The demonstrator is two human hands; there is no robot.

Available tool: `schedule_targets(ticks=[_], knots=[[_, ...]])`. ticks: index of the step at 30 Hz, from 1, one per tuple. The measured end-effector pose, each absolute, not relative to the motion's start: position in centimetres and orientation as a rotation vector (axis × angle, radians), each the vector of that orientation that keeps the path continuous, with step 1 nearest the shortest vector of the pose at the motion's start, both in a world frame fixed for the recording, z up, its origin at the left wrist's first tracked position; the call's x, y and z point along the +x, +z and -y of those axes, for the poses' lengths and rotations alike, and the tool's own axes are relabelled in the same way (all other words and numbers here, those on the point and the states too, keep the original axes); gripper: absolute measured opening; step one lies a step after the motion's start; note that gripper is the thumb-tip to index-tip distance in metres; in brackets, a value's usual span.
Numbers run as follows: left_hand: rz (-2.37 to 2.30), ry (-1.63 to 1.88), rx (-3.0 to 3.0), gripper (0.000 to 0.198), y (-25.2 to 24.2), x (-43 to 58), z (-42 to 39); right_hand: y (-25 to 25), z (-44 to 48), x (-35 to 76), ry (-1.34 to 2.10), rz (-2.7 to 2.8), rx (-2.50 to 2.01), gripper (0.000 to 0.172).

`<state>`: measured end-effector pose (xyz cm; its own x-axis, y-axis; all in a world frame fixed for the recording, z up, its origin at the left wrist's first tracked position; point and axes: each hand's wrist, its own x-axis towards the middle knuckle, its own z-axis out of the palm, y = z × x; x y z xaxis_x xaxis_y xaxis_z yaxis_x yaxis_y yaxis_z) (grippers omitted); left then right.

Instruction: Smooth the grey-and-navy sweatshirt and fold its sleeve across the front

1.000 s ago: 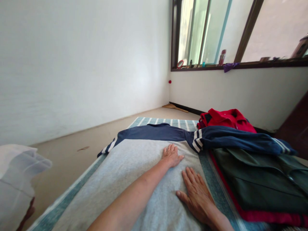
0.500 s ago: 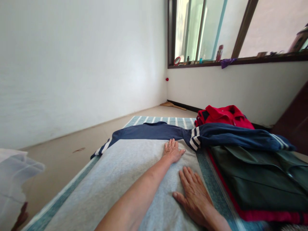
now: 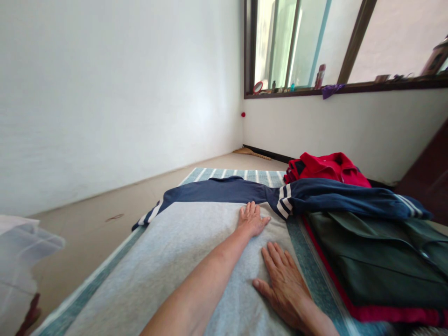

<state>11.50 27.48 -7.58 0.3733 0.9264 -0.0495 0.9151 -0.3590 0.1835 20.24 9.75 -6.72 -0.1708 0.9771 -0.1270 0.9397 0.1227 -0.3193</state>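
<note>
A grey and navy jacket (image 3: 168, 252) lies spread out, its collar at the far end. Flat on its grey body, just below the navy shoulder band, rests my left hand (image 3: 252, 219), fingers extended. Nearer to me, my right hand (image 3: 285, 282) also lies flat by the jacket's right edge, thumb spread away from the fingers. Neither hand grasps anything. The navy right sleeve (image 3: 343, 197) with white stripes stretches out to the right, across the edge of a dark green folded garment (image 3: 381, 261). The left sleeve hangs toward the bed's left edge.
Under the jacket is a blue-green striped cover (image 3: 201, 175). Folded red clothing (image 3: 327, 168) sits at the far right. White sheer fabric (image 3: 24, 261) hangs at the left. A broom (image 3: 252, 152) lies on the floor by the wall. Bottles and small items line the windowsill (image 3: 297, 92).
Almost nothing differs. Both hands stay flat on the jacket, and the view has shifted very slightly.
</note>
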Motion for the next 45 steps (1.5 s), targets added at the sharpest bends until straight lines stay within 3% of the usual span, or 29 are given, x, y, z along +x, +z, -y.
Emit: schedule_targets(ticks=[45], knots=[[-1.684, 0.063, 2.440, 0.077, -7.43, 11.72, -27.30, -6.07, -9.80, 20.16, 0.502, 2.321, -1.999, 0.077]])
